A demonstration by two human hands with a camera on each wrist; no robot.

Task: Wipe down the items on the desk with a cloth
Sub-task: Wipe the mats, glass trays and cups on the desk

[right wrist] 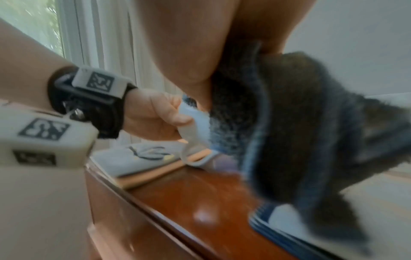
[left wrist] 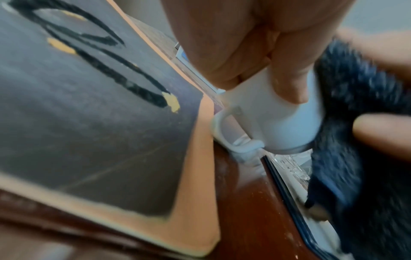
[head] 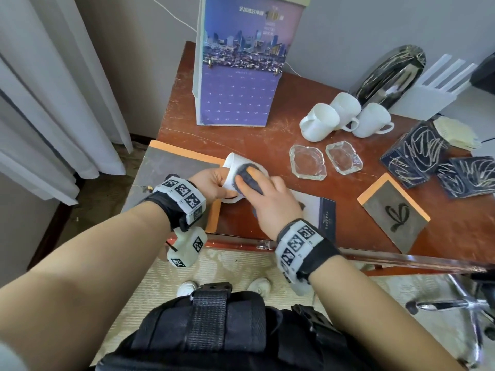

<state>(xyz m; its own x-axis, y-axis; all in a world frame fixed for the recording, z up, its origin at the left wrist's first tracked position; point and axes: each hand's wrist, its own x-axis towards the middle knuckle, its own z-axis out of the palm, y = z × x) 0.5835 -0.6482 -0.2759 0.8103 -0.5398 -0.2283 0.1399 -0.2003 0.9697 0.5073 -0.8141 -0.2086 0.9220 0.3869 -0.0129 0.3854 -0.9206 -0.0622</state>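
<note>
My left hand (head: 214, 184) grips a white mug (head: 233, 167) tilted on its side above the front left of the wooden desk (head: 267, 135). In the left wrist view my fingers (left wrist: 286, 70) curl round the mug (left wrist: 278, 123), whose handle points down. My right hand (head: 267, 199) holds a dark blue-grey cloth (head: 249, 178) against the mug's side, fingers wrapped in it. The right wrist view shows the cloth (right wrist: 300, 132) bunched under my palm, with the mug (right wrist: 195, 121) and left hand (right wrist: 153, 114) behind it.
Three white mugs (head: 345, 116) and two glass ashtrays (head: 308, 162) sit mid-desk. A tall calendar (head: 241, 76) stands at the back. Orange-edged grey cards (head: 393, 210) (head: 171, 167), dark patterned boxes (head: 417, 153), a booklet (head: 321, 212) and a black vase (head: 388, 76) surround them. A chair base (head: 460, 303) is lower right.
</note>
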